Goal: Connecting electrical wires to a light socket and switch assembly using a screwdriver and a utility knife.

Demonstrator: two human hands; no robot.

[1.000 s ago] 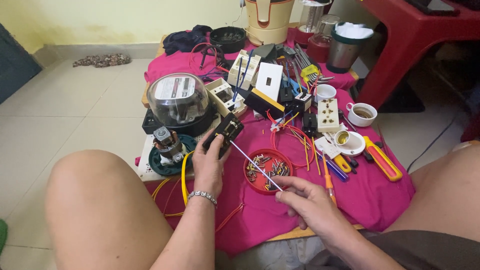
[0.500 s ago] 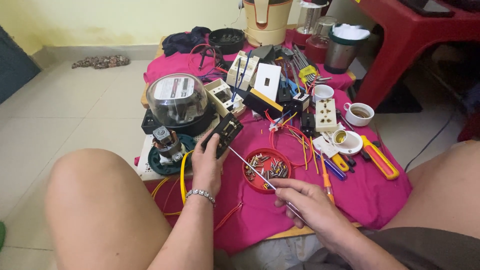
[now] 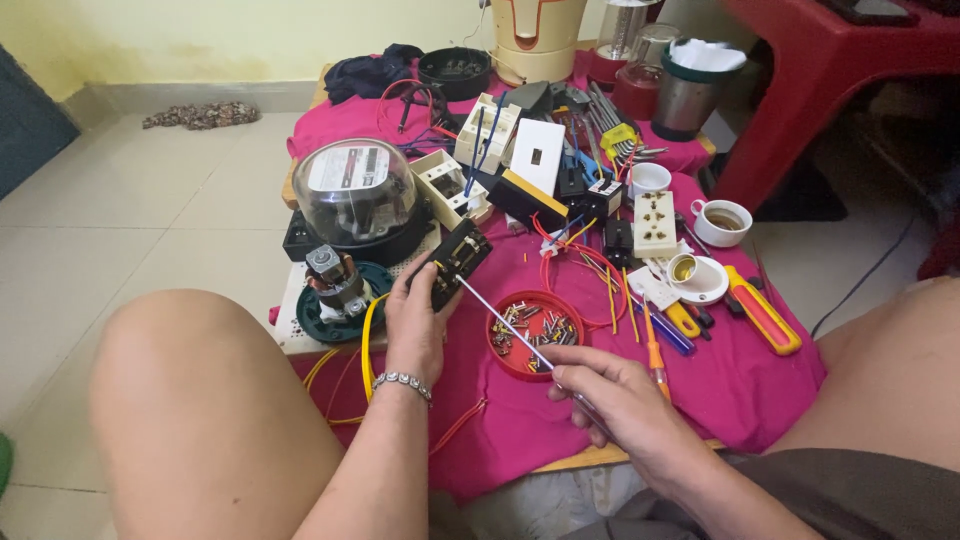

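Item: black switch module (image 3: 452, 264), centre-left of the frame, lying tilted at the left edge of the pink cloth (image 3: 740, 385). Held by the left hand (image 3: 418, 325), fingers curled shut round its lower end, thumb on its face; a beaded bracelet (image 3: 402, 383) sits on that wrist.

Tool: long thin screwdriver (image 3: 510, 325), shaft running from lower centre up-left, tip resting on the module's face. Right hand (image 3: 620, 400) is pinched closed on the handle end, which is mostly hidden.

Handling note: the shaft meets the module at a slant; in my judgement, lining it up more squarely with the screw and pressing the module firmly against the cloth would keep the tip from slipping.

Adjacent: red round lid of loose screws (image 3: 530, 325) directly beneath the shaft; domed electricity meter (image 3: 358, 195) upper left; small motor on a green disc (image 3: 340, 290) left; white socket block (image 3: 655, 222) and yellow-handled cutter (image 3: 762, 312) to the right.
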